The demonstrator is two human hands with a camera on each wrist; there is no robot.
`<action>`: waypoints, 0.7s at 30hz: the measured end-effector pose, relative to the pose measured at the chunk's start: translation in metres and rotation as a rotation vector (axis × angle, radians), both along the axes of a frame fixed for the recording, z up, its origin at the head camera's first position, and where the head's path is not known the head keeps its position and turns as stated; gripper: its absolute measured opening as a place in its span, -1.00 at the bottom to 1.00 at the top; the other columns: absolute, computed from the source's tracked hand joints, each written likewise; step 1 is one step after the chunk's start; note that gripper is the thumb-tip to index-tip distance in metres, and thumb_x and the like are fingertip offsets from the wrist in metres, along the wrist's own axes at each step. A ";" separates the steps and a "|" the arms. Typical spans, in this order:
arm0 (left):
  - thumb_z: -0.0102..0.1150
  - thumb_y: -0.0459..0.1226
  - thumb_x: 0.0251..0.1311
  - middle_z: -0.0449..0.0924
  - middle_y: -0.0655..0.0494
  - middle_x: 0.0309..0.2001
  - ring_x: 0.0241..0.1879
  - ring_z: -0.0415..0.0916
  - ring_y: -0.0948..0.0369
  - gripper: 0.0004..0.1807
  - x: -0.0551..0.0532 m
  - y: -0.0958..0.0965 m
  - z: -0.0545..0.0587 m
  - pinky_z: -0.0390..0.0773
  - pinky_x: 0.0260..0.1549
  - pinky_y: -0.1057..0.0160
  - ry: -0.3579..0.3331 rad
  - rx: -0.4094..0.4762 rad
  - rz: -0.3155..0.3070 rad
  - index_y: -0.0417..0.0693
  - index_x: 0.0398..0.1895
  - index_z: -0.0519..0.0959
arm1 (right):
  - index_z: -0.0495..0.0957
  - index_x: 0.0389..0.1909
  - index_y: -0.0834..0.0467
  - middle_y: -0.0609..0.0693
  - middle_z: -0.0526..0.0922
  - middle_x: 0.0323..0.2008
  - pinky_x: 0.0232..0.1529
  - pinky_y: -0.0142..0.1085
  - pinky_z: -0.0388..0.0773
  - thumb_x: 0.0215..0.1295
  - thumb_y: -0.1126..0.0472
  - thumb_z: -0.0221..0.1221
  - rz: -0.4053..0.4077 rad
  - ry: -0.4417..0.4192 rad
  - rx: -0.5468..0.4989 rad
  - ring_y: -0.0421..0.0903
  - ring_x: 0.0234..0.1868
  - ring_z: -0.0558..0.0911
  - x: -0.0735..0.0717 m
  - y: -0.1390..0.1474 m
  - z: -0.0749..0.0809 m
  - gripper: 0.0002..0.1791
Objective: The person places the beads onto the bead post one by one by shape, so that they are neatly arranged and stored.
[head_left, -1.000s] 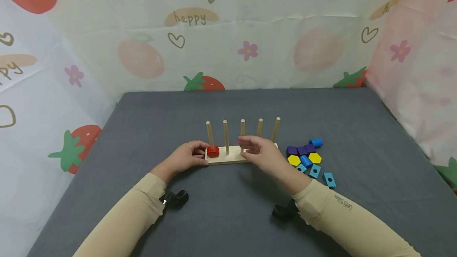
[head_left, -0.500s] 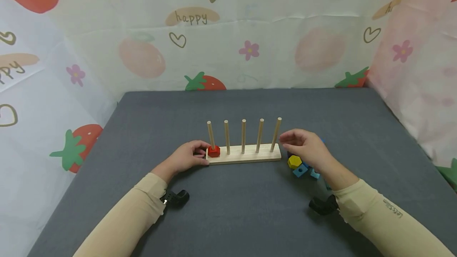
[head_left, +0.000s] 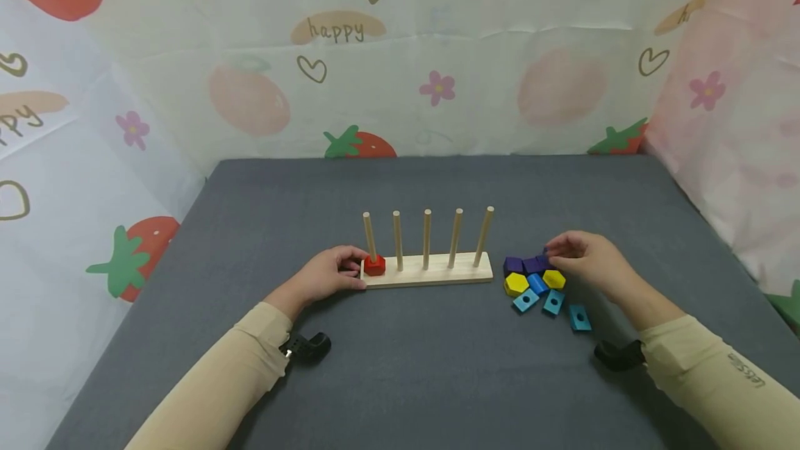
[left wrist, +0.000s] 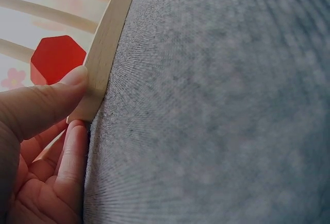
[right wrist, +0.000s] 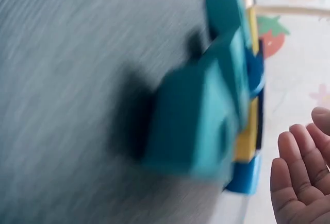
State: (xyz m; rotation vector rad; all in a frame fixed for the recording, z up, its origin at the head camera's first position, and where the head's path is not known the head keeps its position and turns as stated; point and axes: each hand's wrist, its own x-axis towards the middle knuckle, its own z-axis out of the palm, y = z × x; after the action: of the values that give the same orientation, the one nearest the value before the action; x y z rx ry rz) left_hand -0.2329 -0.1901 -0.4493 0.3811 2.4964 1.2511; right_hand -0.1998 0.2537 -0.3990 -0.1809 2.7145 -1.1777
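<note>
A wooden peg board (head_left: pixel 437 271) with several upright pegs stands mid-table. On its leftmost peg sits a red many-sided block (head_left: pixel 375 266), also facing the left wrist view. My left hand (head_left: pixel 330 273) holds the board's left end, thumb on the front edge and fingers round the end. My right hand (head_left: pixel 590 260) hovers at the back right of a group of loose blocks, its fingers loosely bent and nothing visibly held. Nearest it are purple blocks (head_left: pixel 531 266), a yellow hexagonal block (head_left: pixel 553 280) and a blue cylinder (right wrist: pixel 243 176), seen below the fingers in the right wrist view.
Another yellow hexagonal block (head_left: pixel 516 285) and a second blue cylinder (head_left: pixel 537 285) lie in the group. Teal blocks with holes (head_left: pixel 553 302) lie along its front. Grey cloth (head_left: pixel 400 373) covers the table, and printed fabric (head_left: pixel 462 40) hangs behind it.
My right hand has moved right, from the middle of the peg board over to the far side of the loose blocks. The left hand has stayed at the board's end.
</note>
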 end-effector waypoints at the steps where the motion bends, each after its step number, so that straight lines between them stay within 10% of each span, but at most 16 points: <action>1: 0.40 -0.26 -0.10 0.53 0.09 -0.14 -0.16 0.44 0.22 -0.47 0.000 0.000 0.000 0.49 -0.14 0.27 -0.004 -0.004 0.002 -0.02 0.03 0.50 | 0.49 -0.07 0.26 0.13 0.59 -0.18 -0.19 -0.23 0.53 0.27 0.12 0.13 -0.007 -0.004 0.010 0.00 -0.19 0.54 0.000 0.003 -0.002 -0.68; 21: 0.39 -0.27 -0.09 0.52 0.08 -0.13 -0.15 0.44 0.21 -0.48 0.000 0.001 0.001 0.50 -0.11 0.25 -0.001 0.008 0.005 -0.02 0.02 0.50 | 0.50 -0.03 0.30 0.04 0.58 -0.22 -0.20 -0.23 0.46 0.13 -0.01 0.24 0.122 -0.142 0.118 -0.06 -0.23 0.47 0.000 0.019 -0.016 -0.48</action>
State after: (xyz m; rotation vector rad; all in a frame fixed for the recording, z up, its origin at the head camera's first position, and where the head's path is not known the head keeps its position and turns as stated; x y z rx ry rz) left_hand -0.2325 -0.1893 -0.4488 0.3767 2.4938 1.2635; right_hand -0.1996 0.2724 -0.4155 -0.2332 2.5987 -0.9564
